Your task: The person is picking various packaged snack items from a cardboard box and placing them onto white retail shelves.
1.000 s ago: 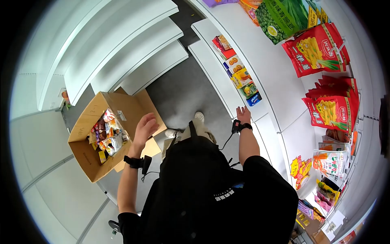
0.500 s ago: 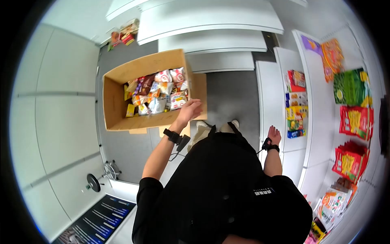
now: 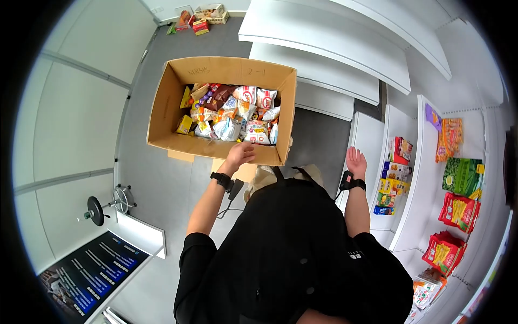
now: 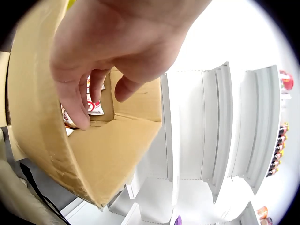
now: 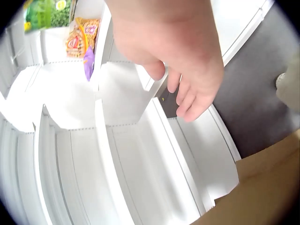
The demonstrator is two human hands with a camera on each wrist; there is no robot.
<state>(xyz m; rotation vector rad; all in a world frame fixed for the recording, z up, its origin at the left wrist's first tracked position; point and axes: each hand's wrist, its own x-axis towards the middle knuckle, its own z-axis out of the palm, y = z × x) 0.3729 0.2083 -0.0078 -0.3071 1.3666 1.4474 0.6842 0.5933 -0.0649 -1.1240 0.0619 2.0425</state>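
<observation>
My left hand [image 3: 240, 155] is at the near wall of a big cardboard box [image 3: 216, 66], its fingers relaxed and holding nothing. In the left wrist view the left hand [image 4: 108, 51] overlaps the box's opening, with the thumb apart from the fingers. Inside lie many bagged snacks, among them a white bag with red print [image 3: 257, 131], a brown bag [image 3: 220, 97] and a yellow packet [image 3: 184, 125]. My right hand [image 3: 356, 162] hangs empty on the right, near the low white shelf, fingers loosely extended.
White shelves [image 3: 324, 29] stand beyond the box. On the right, shelving carries boxed snacks [image 3: 394, 171], a green bag [image 3: 462, 175] and red bags [image 3: 458, 211]. More packages [image 3: 208, 16] sit on the floor at the back. A round black stool seat [image 3: 95, 211] stands at left.
My view has turned left, bringing the box ahead of me. The left hand has come to its near wall, while the right hand has moved away from the boxed snacks. Both hands stay empty.
</observation>
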